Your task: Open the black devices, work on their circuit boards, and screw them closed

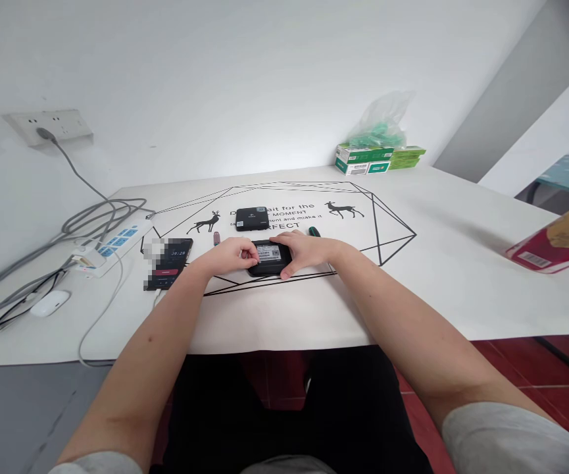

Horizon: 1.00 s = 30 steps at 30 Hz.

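A flat black rectangular device point(267, 268) with a white printed label lies on the white table in front of me. My right hand point(298, 251) grips it from the right, thumb along the near edge and fingers over the far edge. Over its left side, my left hand point(235, 255) is closed with thumb and fingertips pinched together near the label. Whatever those fingertips hold, if anything, is too small to make out. Beyond the device rests a square black piece point(252, 219) with small stickers. A small pink object point(216, 238) and a dark green object point(314, 232) lie on either side.
At left are a phone point(170, 263), a white power strip point(116, 245) with coiled grey cable, glasses point(22, 303) and a white earbud case point(50, 303). Green-and-white boxes point(366, 158) under a plastic bag point(380, 125) stand by the wall. A red-yellow package point(555, 240) is at right.
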Each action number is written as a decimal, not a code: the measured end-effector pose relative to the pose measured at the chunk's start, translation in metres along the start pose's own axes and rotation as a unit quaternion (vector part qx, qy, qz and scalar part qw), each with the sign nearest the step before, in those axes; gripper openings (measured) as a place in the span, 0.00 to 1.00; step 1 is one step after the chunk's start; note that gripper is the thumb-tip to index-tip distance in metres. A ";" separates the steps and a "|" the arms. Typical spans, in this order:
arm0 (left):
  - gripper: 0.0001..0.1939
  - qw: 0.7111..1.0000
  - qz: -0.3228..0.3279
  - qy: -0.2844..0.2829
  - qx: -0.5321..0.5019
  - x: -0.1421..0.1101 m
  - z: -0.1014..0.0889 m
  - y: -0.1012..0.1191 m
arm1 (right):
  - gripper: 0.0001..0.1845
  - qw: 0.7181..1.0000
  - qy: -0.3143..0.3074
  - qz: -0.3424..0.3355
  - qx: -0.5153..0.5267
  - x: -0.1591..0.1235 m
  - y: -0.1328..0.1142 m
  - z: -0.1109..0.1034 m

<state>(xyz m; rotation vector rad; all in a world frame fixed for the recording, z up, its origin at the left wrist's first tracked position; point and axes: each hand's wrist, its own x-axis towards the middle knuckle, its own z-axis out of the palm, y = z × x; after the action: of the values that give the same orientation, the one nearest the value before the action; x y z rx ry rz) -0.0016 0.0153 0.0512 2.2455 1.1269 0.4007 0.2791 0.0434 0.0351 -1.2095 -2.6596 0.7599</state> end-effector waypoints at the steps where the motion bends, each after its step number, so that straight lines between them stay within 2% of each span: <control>1: 0.10 1.000 0.003 -0.003 -0.005 0.000 0.000 0.000 | 0.65 1.000 -0.001 -0.001 -0.001 0.000 0.000 0.000; 11: 0.09 1.000 -0.018 0.008 -0.018 0.001 0.002 -0.003 | 0.65 1.000 -0.009 0.000 -0.007 -0.001 -0.002 -0.001; 17: 0.10 1.000 -0.005 -0.005 -0.007 -0.002 -0.003 -0.001 | 0.67 1.000 -0.019 0.013 -0.004 -0.002 -0.004 -0.002; 19: 0.11 0.999 -0.021 0.020 0.022 -0.001 -0.004 -0.004 | 0.67 1.000 -0.018 0.014 -0.002 -0.002 -0.004 -0.002; 21: 0.13 0.992 -0.056 0.083 0.076 0.003 -0.004 -0.010 | 0.68 1.000 -0.019 0.012 0.000 -0.001 -0.003 -0.002; 22: 0.15 0.983 -0.076 0.124 0.112 0.006 -0.003 -0.014 | 0.68 1.000 -0.019 0.010 -0.001 -0.001 -0.003 -0.002; 24: 0.20 0.961 -0.106 0.163 0.198 0.014 0.001 -0.025 | 0.68 1.000 -0.019 0.005 0.000 -0.001 -0.002 -0.002; 27: 0.22 0.942 -0.118 0.130 0.286 0.026 0.005 -0.040 | 0.68 1.000 -0.017 0.004 0.002 0.000 -0.001 -0.002; 30: 0.21 0.937 -0.120 0.116 0.305 0.033 0.007 -0.046 | 0.67 1.000 -0.013 0.004 0.005 0.000 -0.002 -0.002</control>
<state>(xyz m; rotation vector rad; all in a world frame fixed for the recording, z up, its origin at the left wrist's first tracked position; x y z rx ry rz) -0.0072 0.0613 0.0171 2.5723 1.8322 0.2341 0.2785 0.0427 0.0374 -1.2183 -2.6703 0.7937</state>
